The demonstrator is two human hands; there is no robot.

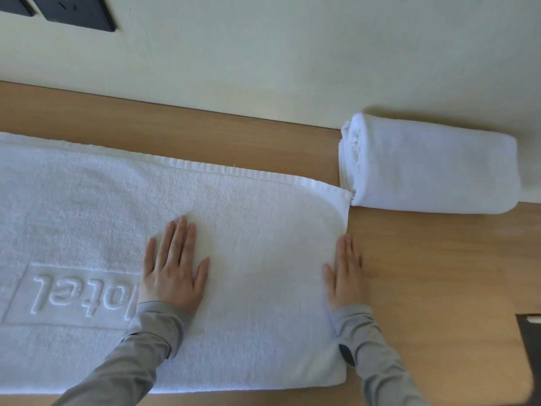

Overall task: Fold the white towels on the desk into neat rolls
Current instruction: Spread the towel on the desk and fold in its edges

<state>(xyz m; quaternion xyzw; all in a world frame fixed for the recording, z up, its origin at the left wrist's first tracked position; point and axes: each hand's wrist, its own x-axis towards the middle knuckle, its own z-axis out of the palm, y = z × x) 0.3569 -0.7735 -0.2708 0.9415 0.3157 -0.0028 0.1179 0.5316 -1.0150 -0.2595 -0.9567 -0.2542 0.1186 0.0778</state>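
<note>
A white towel [257,230] with raised lettering lies folded flat across the wooden desk [433,273], running off the left edge of view. My left hand [172,265] presses flat on it, fingers apart, just right of the lettering. My right hand [347,271] lies flat along the towel's right end, fingers straight, half on the cloth and half on the desk. Neither hand holds anything. A second white towel, rolled up [430,168], rests against the wall at the back right, its open end almost touching the flat towel's far right corner.
A pale wall [292,60] rises directly behind the desk, with dark socket plates [79,11] at the top left. A dark object [531,338] sits past the desk's right corner. Bare wood shows right of the flat towel.
</note>
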